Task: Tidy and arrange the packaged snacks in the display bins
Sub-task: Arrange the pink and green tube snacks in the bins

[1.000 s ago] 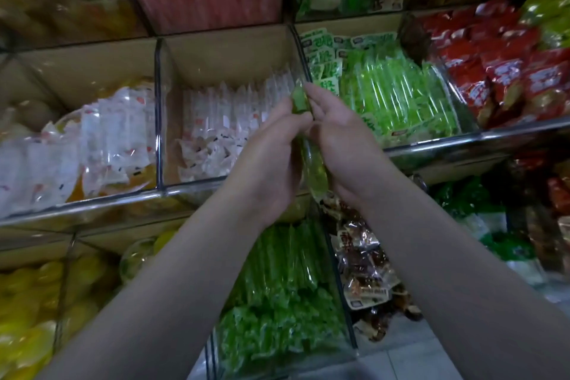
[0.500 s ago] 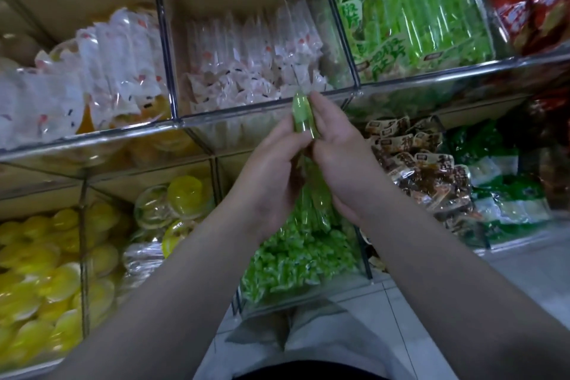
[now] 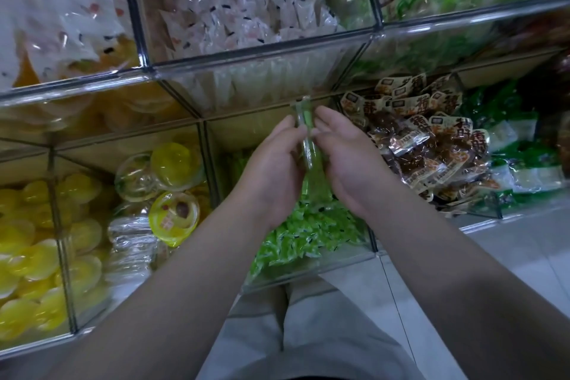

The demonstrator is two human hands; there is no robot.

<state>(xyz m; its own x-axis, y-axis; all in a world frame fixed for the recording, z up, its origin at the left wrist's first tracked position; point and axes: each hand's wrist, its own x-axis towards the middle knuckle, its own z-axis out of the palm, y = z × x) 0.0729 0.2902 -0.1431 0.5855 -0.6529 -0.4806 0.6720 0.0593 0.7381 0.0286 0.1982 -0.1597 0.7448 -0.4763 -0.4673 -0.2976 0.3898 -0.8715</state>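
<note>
Pinching a long green packet (image 3: 304, 120) upright between left hand (image 3: 271, 170) and right hand (image 3: 351, 163), just above the bin (image 3: 296, 271) of matching green ones. I'd lower it in lengthwise, lined up with the rest, not just drop it.

Open from above into the lower middle clear acrylic bin (image 3: 308, 274): a gap at the back, over heaped green wrapped sweets (image 3: 302, 234). Overhung by the upper tier's clear front lip (image 3: 262, 52). Hemmed by dark upright dividers, left (image 3: 209, 157) and right (image 3: 371, 237). Mouth blocked by left hand (image 3: 274, 176) and right hand (image 3: 354, 163) pinching a long green stick packet (image 3: 305, 120). Neighbouring bins packed with yellow jelly cups (image 3: 172, 163) and brown printed packets (image 3: 431, 145).
</note>
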